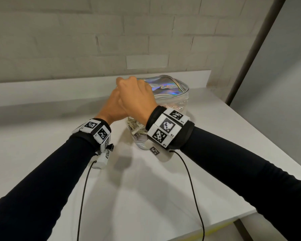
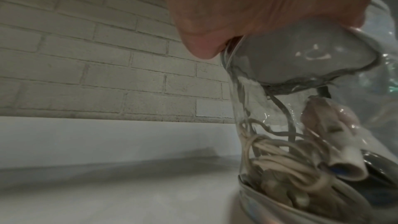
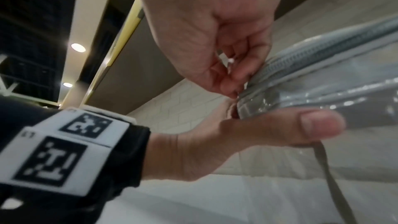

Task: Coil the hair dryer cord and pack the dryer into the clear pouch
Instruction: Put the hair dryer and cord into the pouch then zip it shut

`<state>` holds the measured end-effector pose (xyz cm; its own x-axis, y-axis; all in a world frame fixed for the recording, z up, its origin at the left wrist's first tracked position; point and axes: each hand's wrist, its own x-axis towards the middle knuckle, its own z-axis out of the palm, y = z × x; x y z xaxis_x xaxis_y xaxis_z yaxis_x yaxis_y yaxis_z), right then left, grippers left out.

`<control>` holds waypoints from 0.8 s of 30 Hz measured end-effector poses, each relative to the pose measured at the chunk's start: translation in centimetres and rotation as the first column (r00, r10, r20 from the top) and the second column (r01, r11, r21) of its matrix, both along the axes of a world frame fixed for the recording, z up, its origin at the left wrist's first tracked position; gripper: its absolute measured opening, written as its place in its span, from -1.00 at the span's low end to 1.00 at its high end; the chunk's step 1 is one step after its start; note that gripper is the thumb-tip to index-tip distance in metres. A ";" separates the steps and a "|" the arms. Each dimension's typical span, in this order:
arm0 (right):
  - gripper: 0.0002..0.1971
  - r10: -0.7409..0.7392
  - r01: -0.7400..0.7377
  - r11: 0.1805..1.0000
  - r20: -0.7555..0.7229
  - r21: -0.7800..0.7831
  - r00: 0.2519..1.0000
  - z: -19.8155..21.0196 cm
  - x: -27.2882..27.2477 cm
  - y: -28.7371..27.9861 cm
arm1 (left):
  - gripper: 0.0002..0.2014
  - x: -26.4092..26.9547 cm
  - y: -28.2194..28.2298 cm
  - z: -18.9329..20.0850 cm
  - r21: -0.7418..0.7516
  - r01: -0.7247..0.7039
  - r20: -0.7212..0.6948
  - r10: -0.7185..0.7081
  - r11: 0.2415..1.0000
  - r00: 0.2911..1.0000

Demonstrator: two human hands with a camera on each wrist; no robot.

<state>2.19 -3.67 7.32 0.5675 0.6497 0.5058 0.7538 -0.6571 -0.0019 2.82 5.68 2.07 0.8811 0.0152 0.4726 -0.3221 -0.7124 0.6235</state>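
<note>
Pouch (image 1: 172,94) end at frame centre is gripped by left hand (image 1: 114,105). Zipper (image 3: 305,59) is pinched by right hand (image 1: 137,96). Coiled cord (image 2: 286,168) is seen inside.

White brick and a white counter under recessed lights

A wall of white-painted brick (image 1: 97,32) fills the head view from nine o'clock to two o'clock, its mortar lines faint and grey. Below it runs a low white ledge (image 1: 42,87), casting a soft shadow at its foot, and from there a white table (image 1: 146,188) spreads toward six o'clock, its front corner at about five o'clock. A dark slanted post (image 1: 255,47) rises at two o'clock beside a plain pale panel (image 1: 288,58). In the right wrist view, two round ceiling lights (image 3: 78,47) glow at ten o'clock on a pale ceiling strip, next to a yellow-edged beam (image 3: 127,28) and a dark gridded ceiling section (image 3: 32,23).
</note>
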 end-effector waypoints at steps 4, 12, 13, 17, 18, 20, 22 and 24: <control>-0.84 0.042 -0.004 0.987 -0.234 0.162 0.971 1.1 0.1 0.0 | -0.51 0.3 0.7 -0.3 -0.066 0.047 -0.009 -0.048 0.997 0.999; -0.79 0.101 0.133 0.947 -0.663 0.294 0.742 2.5 1.6 -0.9 | -0.36 0.0 0.9 -0.1 0.050 0.012 0.094 -0.017 0.999 0.995; -0.79 0.097 0.113 0.951 -0.623 0.289 0.776 2.2 1.4 -1.4 | -0.36 0.1 1.1 -0.1 0.084 0.020 0.090 -0.028 0.996 0.996; -0.76 0.066 0.060 0.962 -0.440 0.266 0.896 0.8 1.1 -4.8 | -0.33 0.9 1.9 -0.6 0.210 0.032 0.076 -0.049 0.977 0.996; -0.77 0.053 0.067 0.960 -0.415 0.270 0.908 0.4 1.5 -6.0 | -0.31 1.1 2.1 -0.8 0.218 0.023 0.075 -0.041 0.976 0.996; -0.78 0.006 0.142 0.937 -0.420 0.320 0.907 -0.1 3.1 -8.8 | -0.28 1.3 2.3 -1.1 0.231 0.014 0.075 -0.032 0.973 0.997; -0.77 -0.026 0.239 0.873 -0.450 0.425 0.893 -0.6 5.3 -11.4 | -0.26 1.4 2.4 -1.0 0.244 0.008 0.087 -0.030 0.970 0.996; -0.66 -0.044 0.280 0.830 -0.445 0.481 0.895 -1.0 6.7 -12.7 | -0.19 1.3 2.4 -0.4 0.267 -0.002 0.066 -0.016 0.964 0.998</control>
